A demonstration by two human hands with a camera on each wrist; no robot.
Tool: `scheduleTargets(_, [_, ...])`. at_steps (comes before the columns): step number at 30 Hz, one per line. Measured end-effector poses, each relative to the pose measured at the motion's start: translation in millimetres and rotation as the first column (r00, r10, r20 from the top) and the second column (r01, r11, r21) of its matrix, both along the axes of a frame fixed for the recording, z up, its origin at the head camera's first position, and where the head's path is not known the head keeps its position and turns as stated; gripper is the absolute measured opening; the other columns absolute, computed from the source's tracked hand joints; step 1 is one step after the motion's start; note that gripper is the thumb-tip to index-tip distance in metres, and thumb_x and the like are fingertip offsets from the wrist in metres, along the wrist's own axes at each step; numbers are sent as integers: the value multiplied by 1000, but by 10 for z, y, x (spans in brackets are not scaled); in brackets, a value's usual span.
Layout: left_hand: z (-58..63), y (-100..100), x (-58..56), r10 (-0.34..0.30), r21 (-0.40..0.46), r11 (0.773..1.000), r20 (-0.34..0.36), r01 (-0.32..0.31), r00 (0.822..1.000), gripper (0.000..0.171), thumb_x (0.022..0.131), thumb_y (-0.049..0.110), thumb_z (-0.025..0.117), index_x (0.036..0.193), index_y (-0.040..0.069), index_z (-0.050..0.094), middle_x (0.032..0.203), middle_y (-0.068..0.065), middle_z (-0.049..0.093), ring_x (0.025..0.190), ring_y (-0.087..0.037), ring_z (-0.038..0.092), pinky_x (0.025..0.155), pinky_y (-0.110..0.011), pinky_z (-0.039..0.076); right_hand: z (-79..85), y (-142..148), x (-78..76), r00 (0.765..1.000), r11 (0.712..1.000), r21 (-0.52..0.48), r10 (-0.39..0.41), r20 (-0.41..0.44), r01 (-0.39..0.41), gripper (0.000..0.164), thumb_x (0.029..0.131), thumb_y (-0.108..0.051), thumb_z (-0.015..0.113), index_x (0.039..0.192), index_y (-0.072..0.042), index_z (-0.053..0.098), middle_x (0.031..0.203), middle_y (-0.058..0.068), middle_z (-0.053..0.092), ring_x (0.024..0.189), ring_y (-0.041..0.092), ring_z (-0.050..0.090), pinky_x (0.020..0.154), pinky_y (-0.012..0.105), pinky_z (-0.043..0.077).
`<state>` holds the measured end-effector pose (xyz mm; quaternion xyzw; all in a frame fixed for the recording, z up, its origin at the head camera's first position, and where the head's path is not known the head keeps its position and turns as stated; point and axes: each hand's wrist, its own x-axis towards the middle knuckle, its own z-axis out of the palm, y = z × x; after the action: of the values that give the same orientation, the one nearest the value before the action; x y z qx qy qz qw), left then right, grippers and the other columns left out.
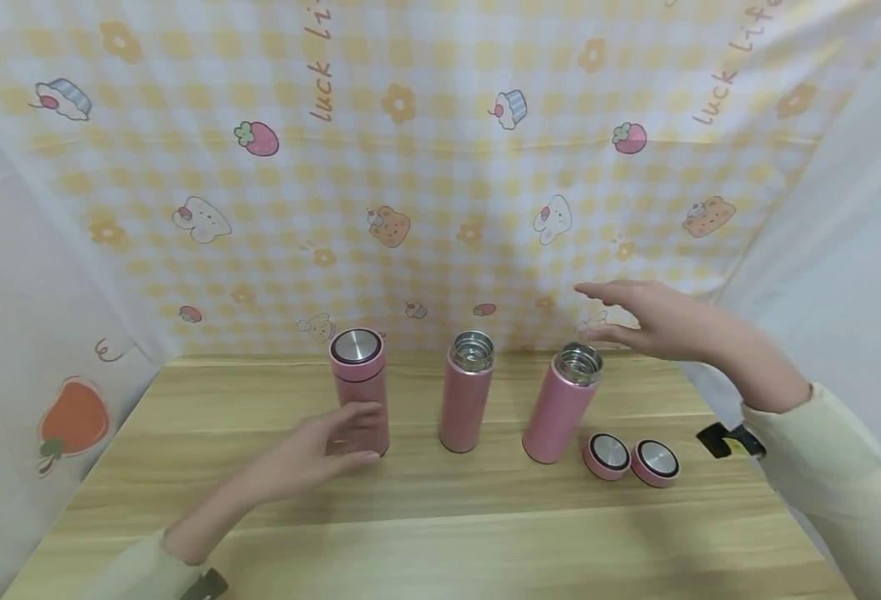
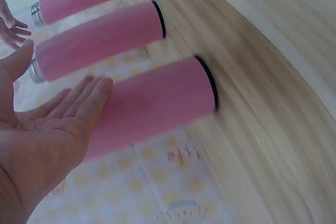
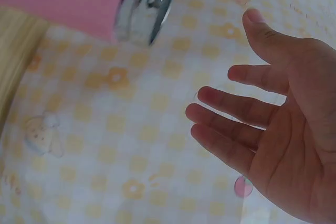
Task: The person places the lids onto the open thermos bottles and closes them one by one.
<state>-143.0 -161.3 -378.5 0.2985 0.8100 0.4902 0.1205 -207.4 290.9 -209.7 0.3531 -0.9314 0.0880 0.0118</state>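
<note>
Three pink thermos flasks stand in a row in the head view. The left flask [image 1: 361,390] wears its steel-topped lid; the middle flask [image 1: 466,407] and the right flask [image 1: 558,417] show bare steel mouths. My left hand [image 1: 308,454] is beside the capped flask, thumb and fingers spread in front of its body; in the left wrist view the straight fingers overlap that flask [image 2: 163,100]. Above and to the right of the right flask's mouth hovers my right hand [image 1: 661,321]. The right wrist view shows its fingers spread with nothing in them, apart from the steel neck [image 3: 144,11].
Two round pink lids with steel tops, a left one [image 1: 608,457] and a right one [image 1: 656,463], lie side by side right of the flasks. Behind the wooden table [image 1: 440,542] hangs a yellow checked cloth [image 1: 440,183]. White cloth walls flank both sides.
</note>
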Motion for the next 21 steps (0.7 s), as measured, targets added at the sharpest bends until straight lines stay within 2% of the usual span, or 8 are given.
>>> scheduleTargets(6, [-33,275,-35,-52,45,998,19,51,998,79,98,25,71,156,-5,26,156,-24,36,141,-41,38,108,-47,43,-184,299,89,998,999,9,-48,29,48,60,100,-27,69,147,5,48,141,24,55,117,40,60,96,60,50])
scheduleTargets(10, [-61,456,-41,-44,19,999,-11,44,999,85,98,28,72,157,-6,22,158,-24,32,141,-40,37,109,-46,41,-347,484,129,998,998,-20,-52,31,53,57,99,-22,70,143,7,50,137,26,57,114,43,61,93,62,51])
scheduleTargets(13, [-101,583,-72,-8,-3,1000,-37,7,999,88,97,29,73,158,-6,19,159,-25,29,141,-40,37,110,-46,41,-487,594,173,996,996,-45,-70,51,72,56,98,-21,72,141,8,52,134,26,58,113,46,61,92,63,51])
scheduleTargets(16, [-161,700,-115,42,-22,999,-27,-42,999,94,96,34,73,160,-2,14,162,-22,24,143,-40,34,112,-47,38,-640,674,215,995,995,-52,-85,53,88,55,97,-24,73,139,7,55,132,23,61,111,45,61,89,62,53])
scheduleTargets(21, [-260,889,-188,181,-77,981,-5,-180,984,106,91,50,75,163,8,10,164,-14,22,143,-38,35,114,-53,34,-879,761,294,997,996,-58,-65,36,67,55,94,-27,76,135,5,59,128,20,64,109,43,63,86,59,55])
